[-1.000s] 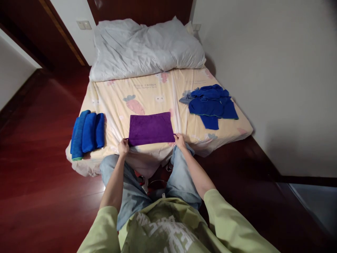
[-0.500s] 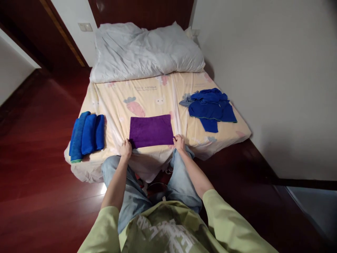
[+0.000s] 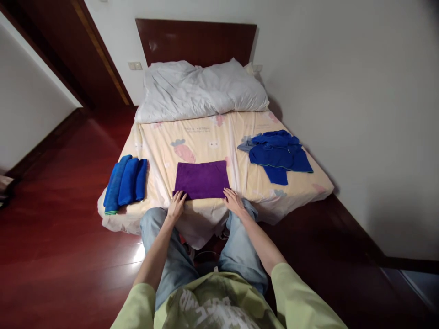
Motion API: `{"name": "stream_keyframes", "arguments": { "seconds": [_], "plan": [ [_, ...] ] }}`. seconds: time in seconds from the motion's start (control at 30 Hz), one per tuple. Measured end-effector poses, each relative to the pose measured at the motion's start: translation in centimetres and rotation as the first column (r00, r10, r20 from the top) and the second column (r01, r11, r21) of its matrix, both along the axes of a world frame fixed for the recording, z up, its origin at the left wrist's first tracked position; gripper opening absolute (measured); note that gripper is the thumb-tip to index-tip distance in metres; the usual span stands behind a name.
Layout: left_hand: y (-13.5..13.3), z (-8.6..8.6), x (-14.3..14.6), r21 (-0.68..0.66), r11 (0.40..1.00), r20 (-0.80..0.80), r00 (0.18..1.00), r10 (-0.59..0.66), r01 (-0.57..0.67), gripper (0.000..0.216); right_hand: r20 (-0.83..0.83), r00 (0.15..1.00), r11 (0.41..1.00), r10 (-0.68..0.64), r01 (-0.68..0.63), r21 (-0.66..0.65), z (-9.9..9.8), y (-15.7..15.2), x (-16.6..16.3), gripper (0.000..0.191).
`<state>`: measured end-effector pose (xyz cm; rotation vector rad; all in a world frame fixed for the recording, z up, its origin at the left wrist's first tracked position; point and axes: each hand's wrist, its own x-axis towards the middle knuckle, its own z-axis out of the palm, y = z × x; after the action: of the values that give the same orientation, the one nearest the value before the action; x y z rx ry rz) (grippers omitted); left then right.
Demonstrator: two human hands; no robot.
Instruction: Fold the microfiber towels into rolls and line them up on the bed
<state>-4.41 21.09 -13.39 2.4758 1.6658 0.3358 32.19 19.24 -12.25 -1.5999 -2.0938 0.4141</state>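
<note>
1. The purple towel (image 3: 202, 179) lies flat and folded near the front edge of the bed (image 3: 240, 146), about mid way btwn the two sides.
2. The left hand (image 3: 177, 205) lies flat, fingers spread, on the towel's near left corner. It grips nothing.
3. The right hand (image 3: 233, 201) lies flat w/ fingers out at the towel's near right corner, touching the edge. It grips nothing too.
4. The bed sheet is pale yellow w/ carrot pics and has some wrinkles.
5. Three rolled blue towels (image 3: 126, 183) sit side by side at the left edge of the bed, well apart from the purple one.
6. A messy pile of blue cloths (image 3: 277, 153) lies on the right side of the bed.
7. A white blanket (image 3: 202, 90) is bunched up at the far end, by the dark wood headboard (image 3: 195, 41).
8. The floor (image 3: 58, 237) is shiny red-brown wood. A white wall (image 3: 360, 100) stands right next to the bed's right side.
9. The person wears a light green top and blue jeans.
</note>
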Motion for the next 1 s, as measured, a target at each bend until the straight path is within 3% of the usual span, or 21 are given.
{"name": "stream_keyframes", "arguments": {
  "seconds": [0.27,0.37,0.47,0.6,0.77,0.87,1.0],
  "plan": [
    [1.9,1.3,-1.5,-0.159,0.987,-0.173,0.985,0.006,-0.034,0.084,0.051,0.996,0.997,-0.071,0.071,-0.011,-0.8,0.2,-0.4,0.057],
    [2.1,1.3,-1.3,-0.14,0.99,-0.228,0.973,-0.028,-0.004,0.085,0.037,0.997,0.998,-0.065,0.065,0.01,-1.2,0.7,-0.6,0.059],
    [2.4,1.5,-1.0,-0.075,0.997,-0.261,0.964,-0.044,0.025,0.07,0.039,0.998,0.998,-0.052,0.051,0.034,-1.1,1.3,-0.4,0.059],
    [3.0,2.6,-2.2,-0.078,0.994,-0.243,0.966,-0.092,0.075,0.053,0.054,0.998,0.999,-0.017,0.015,0.03,-0.5,1.4,0.4,0.056],
    [1.6,3.8,-4.3,-0.192,0.964,-0.114,0.972,-0.207,0.183,0.06,-0.036,0.998,0.998,0.058,-0.057,0.016,-0.1,-0.9,2.2,0.054],
    [0.4,4.0,-3.8,-0.289,0.95,-0.046,0.99,-0.136,0.117,0.06,-0.086,0.996,0.998,-0.032,0.028,-0.05,-0.2,-2.1,2.6,0.054],
    [0.3,4.5,-2.6,-0.33,0.944,0.056,0.997,0.051,-0.029,0.06,-0.11,0.987,0.99,-0.118,0.108,-0.09,-0.2,-2.1,2.4,0.054]
  ]
}}
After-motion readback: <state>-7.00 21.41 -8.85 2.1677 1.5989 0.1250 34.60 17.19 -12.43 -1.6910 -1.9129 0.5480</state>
